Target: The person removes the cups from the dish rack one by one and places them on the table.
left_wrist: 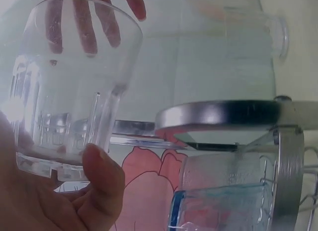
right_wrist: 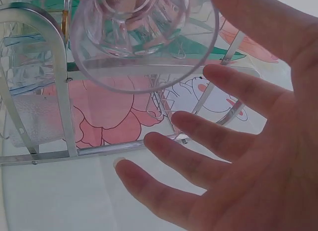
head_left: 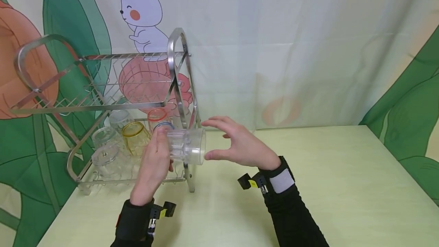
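A clear glass tumbler (head_left: 186, 146) lies sideways in the air, its open mouth to the right, overlapping the rack's right end in the head view. My left hand (head_left: 152, 159) grips it around the base end, with the thumb against its wall. Just off the rim, my right hand (head_left: 236, 144) is spread, thumb below and fingers above. In the right wrist view, those fingers (right_wrist: 213, 121) are straight and apart beside the tumbler's round mouth (right_wrist: 144, 87). The left wrist view shows the left thumb (left_wrist: 104, 169) at the tumbler's base.
A two-tier metal rack (head_left: 103, 106) stands on the pale table (head_left: 308, 186) at left. Its lower tier holds several glasses, among them a yellow one (head_left: 135, 140), a red-rimmed one (head_left: 157, 116) and a blue one (left_wrist: 218, 206). Behind hangs a printed curtain (head_left: 291, 48).
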Action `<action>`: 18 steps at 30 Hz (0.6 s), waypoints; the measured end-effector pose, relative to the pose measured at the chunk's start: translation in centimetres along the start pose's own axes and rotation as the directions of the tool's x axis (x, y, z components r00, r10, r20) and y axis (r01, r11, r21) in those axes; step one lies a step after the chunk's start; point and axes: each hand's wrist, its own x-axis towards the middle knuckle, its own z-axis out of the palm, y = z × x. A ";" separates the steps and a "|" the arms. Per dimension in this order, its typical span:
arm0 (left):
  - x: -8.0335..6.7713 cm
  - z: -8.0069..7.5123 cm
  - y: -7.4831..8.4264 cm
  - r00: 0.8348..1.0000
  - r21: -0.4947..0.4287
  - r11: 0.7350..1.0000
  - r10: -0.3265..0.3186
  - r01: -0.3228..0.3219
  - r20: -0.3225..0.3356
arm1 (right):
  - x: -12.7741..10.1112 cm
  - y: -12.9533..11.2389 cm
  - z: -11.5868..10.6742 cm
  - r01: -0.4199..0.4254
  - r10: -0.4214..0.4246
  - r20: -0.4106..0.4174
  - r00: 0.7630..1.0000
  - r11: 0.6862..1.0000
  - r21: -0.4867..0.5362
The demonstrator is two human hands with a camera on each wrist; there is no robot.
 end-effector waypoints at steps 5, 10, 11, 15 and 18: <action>-0.1 0.4 0.2 1.000 -0.077 0.997 -0.016 0.015 -0.005 | 0.1 -0.1 0.3 0.001 -0.001 0.005 1.000 1.000 -0.009; 0.0 0.9 0.3 0.999 -0.121 0.992 -0.035 0.034 -0.012 | 0.2 -0.4 0.5 -0.001 0.000 0.014 1.000 0.999 0.048; 0.0 0.9 0.3 0.999 -0.127 0.991 -0.041 0.040 -0.010 | 0.3 -0.4 0.6 -0.005 0.004 0.016 1.000 0.997 0.072; 0.0 1.0 0.6 0.998 -0.157 0.985 -0.065 0.065 0.010 | 0.4 -0.7 0.9 -0.025 0.021 0.028 0.999 0.987 0.159; 0.0 1.0 0.8 0.998 -0.190 0.980 -0.058 0.060 0.016 | 0.5 -0.9 1.1 -0.020 0.016 0.024 1.000 0.984 0.176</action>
